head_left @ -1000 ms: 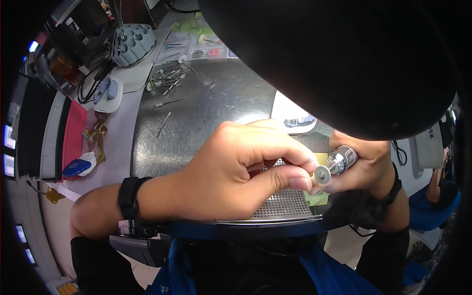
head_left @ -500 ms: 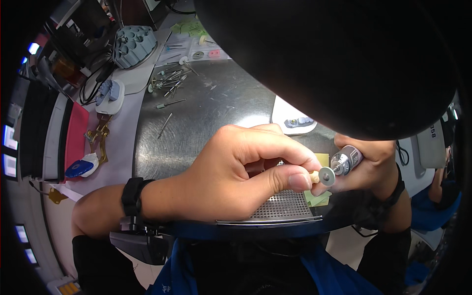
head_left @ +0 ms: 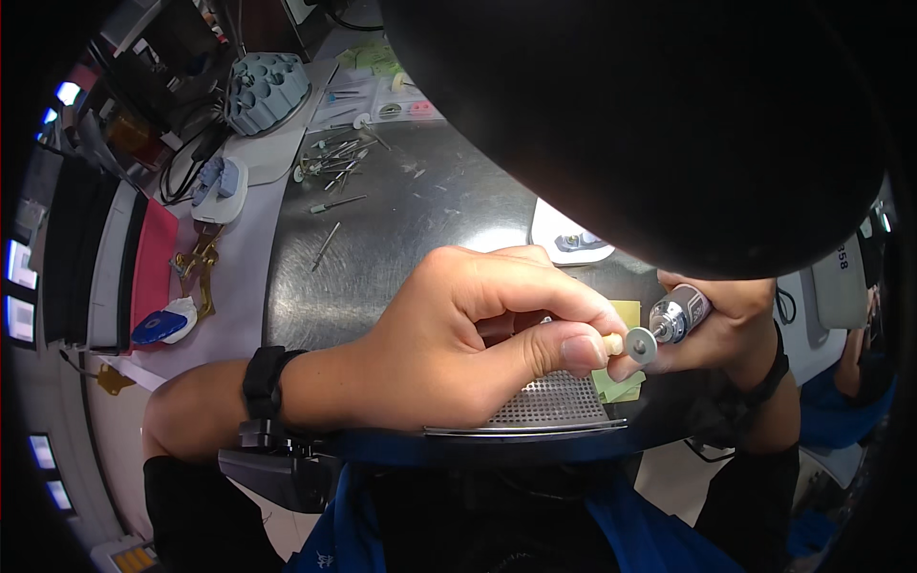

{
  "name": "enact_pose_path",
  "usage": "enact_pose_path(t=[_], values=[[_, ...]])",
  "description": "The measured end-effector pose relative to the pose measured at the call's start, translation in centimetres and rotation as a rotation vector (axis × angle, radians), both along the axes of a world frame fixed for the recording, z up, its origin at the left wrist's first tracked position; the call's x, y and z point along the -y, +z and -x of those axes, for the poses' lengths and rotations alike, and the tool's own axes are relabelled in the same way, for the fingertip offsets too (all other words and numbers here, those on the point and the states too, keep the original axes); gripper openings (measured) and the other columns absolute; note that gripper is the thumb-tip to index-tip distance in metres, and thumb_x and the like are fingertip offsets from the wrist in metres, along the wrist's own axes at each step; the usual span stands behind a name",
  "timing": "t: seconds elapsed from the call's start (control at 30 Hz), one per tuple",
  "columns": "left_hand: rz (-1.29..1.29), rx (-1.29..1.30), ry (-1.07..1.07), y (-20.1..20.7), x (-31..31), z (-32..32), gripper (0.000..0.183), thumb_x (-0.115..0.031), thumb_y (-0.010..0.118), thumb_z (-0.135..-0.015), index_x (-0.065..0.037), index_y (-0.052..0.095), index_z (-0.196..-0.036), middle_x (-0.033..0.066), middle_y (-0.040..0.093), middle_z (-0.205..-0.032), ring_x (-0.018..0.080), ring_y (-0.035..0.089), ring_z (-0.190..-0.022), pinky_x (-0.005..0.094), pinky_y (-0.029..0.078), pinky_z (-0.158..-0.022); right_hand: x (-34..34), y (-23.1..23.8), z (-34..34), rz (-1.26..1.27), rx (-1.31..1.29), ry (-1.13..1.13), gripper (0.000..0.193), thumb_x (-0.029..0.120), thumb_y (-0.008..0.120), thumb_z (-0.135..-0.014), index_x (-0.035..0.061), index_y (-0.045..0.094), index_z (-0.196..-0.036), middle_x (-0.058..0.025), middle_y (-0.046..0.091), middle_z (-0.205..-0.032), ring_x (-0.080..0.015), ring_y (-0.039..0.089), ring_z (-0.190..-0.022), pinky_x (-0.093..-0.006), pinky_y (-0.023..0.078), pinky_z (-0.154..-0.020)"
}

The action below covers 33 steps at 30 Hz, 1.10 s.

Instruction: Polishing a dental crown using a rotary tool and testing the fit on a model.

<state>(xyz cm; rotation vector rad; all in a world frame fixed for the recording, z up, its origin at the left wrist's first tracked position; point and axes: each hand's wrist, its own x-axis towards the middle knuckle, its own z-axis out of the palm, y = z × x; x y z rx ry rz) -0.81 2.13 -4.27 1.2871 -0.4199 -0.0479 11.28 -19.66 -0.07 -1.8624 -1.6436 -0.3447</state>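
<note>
clearly, dark rounded shape (head_left: 659, 124) blocks upper right; burs (head_left: 342, 158) lie upper left. left hand (head_left: 468, 344) pinches small cream piece (head_left: 612, 345), right hand (head_left: 734, 310) grips silver handpiece (head_left: 682, 312), pale disc (head_left: 640, 345) fitted.

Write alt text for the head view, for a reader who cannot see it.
A person's left hand pinches a small cream piece close to the round grey disc of a hand tool gripped in the right hand. Beneath the left hand is a perforated metal plate; loose tool bits lie farther back on the metal table.
</note>
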Motion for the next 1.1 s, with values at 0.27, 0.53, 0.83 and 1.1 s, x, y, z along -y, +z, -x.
enact_pose_path(t=[0.27, 0.53, 0.83, 1.1], values=[[-0.167, 0.043, 0.018, 0.2, -0.6, -0.1, 0.012, -0.005, 0.071, -0.097, 0.003, 0.075, -0.105, 0.0098, 0.076, -0.098, 0.0139, 0.071, -0.091, 0.0265, 0.057, -0.083, 0.3, 0.0, 0.3, 0.109, -0.026, -0.002, 0.046, 0.033, 0.097, -0.064, 0.0071, 0.060, -0.057, -0.0017, 0.056, -0.052, -0.0147, 0.056, -0.043, -0.0288, 0.038, -0.042], [-0.189, 0.041, 0.039, 0.1, -0.3, -0.1, 0.013, -0.008, 0.073, -0.097, 0.000, 0.076, -0.106, 0.0081, 0.074, -0.093, 0.0120, 0.068, -0.088, 0.0272, 0.054, -0.079, -0.1, -0.1, 0.2, 0.065, -0.003, -0.010, 0.041, 0.029, 0.096, -0.066, 0.0070, 0.062, -0.057, -0.0014, 0.055, -0.050, -0.0134, 0.053, -0.041, -0.0271, 0.035, -0.040], [-0.111, 0.119, 0.105, -0.8, 0.3, -0.3, 0.012, -0.009, 0.076, -0.093, -0.003, 0.078, -0.103, 0.0059, 0.074, -0.086, 0.0121, 0.065, -0.079, 0.0276, 0.050, -0.069, 0.1, 0.0, 0.3, 0.009, 0.018, -0.024, 0.042, 0.034, 0.095, -0.067, 0.0086, 0.062, -0.058, -0.0011, 0.054, -0.050, -0.0139, 0.052, -0.040, -0.0282, 0.035, -0.041], [-0.132, 0.136, 0.116, -0.7, 0.3, -0.4, 0.011, -0.009, 0.077, -0.092, -0.003, 0.078, -0.101, 0.0060, 0.074, -0.085, 0.0127, 0.065, -0.075, 0.0284, 0.049, -0.067, -0.2, -0.3, 0.2, -0.075, 0.061, -0.014, 0.045, 0.035, 0.096, -0.064, 0.0097, 0.060, -0.059, -0.0005, 0.052, -0.050, -0.0140, 0.054, -0.041, -0.0289, 0.037, -0.041]])
